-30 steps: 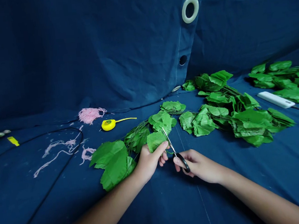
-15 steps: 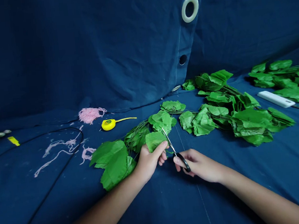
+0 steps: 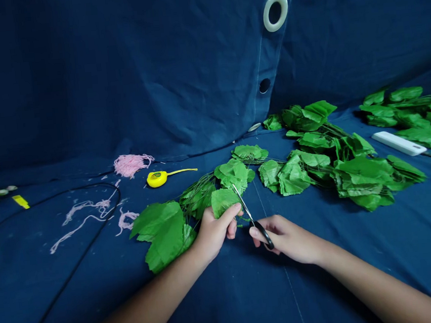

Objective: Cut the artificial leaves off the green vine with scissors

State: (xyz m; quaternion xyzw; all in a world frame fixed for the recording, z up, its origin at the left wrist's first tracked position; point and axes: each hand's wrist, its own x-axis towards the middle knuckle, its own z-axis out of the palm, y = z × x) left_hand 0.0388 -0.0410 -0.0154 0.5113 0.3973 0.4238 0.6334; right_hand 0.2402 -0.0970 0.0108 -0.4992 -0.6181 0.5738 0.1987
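Observation:
My left hand (image 3: pixel 213 231) pinches a green artificial leaf (image 3: pixel 222 201) by its base, thumb on top. My right hand (image 3: pixel 288 236) grips black-handled scissors (image 3: pixel 252 217), whose blades point up and away beside the leaf and my left thumb. A sprig of thin green stems with more leaves (image 3: pixel 198 196) lies just behind my left hand. Several loose large leaves (image 3: pixel 162 231) lie to the left of that hand.
Everything rests on dark blue cloth (image 3: pixel 228 292) that rises behind with a white eyelet ring (image 3: pixel 275 11). Heaps of green leaves (image 3: pixel 337 157) lie right and far right (image 3: pixel 409 112). A white bar (image 3: pixel 398 143), yellow tape measure (image 3: pixel 157 178), pink thread scraps (image 3: pixel 131 164) and a black cable (image 3: pixel 77 269) lie about.
Almost nothing differs. My hands, the leaf and the scissors stay in the same place; the view shifts very slightly.

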